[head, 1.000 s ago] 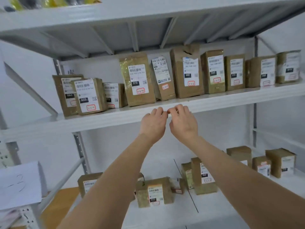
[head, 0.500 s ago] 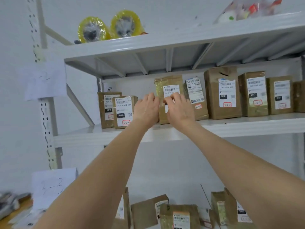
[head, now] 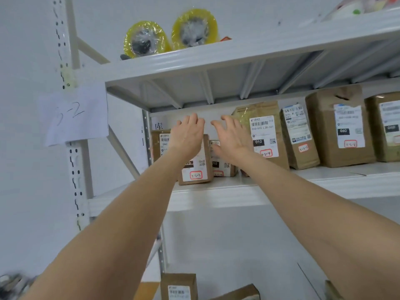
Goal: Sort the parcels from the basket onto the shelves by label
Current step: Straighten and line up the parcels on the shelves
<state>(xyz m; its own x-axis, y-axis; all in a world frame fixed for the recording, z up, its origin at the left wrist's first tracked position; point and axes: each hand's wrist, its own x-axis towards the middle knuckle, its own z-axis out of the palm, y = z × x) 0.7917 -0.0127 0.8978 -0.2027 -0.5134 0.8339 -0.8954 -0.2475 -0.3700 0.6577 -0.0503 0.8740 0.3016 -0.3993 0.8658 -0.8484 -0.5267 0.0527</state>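
Note:
Both my arms reach up to the middle shelf. My left hand is spread with straight fingers in front of the brown parcel marked 3-2-2. My right hand is also spread, over a smaller parcel and beside the taller parcel marked 3-2-4. Neither hand holds anything. Another parcel stands at the far left, half hidden by my left hand. The basket is out of view.
More labelled brown parcels line the shelf to the right. A paper sign reading 3-2 hangs on the upright post. Yellow tape rolls lie on the top shelf. Parcels stand on the shelf below.
My view has risen and shifted left. Both hands moved up from the shelf edge to the left parcels, and their fingers have spread apart.

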